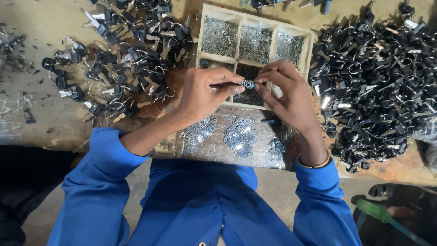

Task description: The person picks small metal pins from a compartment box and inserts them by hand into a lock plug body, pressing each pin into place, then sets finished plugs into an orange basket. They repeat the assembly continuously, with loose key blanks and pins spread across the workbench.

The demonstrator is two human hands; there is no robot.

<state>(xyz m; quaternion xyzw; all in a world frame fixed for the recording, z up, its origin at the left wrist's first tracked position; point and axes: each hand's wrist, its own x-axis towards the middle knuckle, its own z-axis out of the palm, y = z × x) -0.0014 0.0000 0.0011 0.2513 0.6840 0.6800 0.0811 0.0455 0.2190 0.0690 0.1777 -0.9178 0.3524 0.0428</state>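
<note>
Above the wooden divided tray (199, 45), both hands are meeting: the left hand (200, 93) and right hand (287, 93) are pinching, fingertips clamped, 1 small blue-tipped metal cylinder (247, 84) between them. Below them, a clear plastic packet (218, 155) is lying flat, with silvery metal pieces on it.

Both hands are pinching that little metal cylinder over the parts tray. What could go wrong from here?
1. The small cylinder is held only by the fingertips of the left hand and right hand; if it slips, it could drop into the divided wooden tray and get lost among the tiny metal parts.
2. Loose metal pieces lie on the plastic sheet at the bench edge, just under the wrists; a forearm could sweep them off.
</note>
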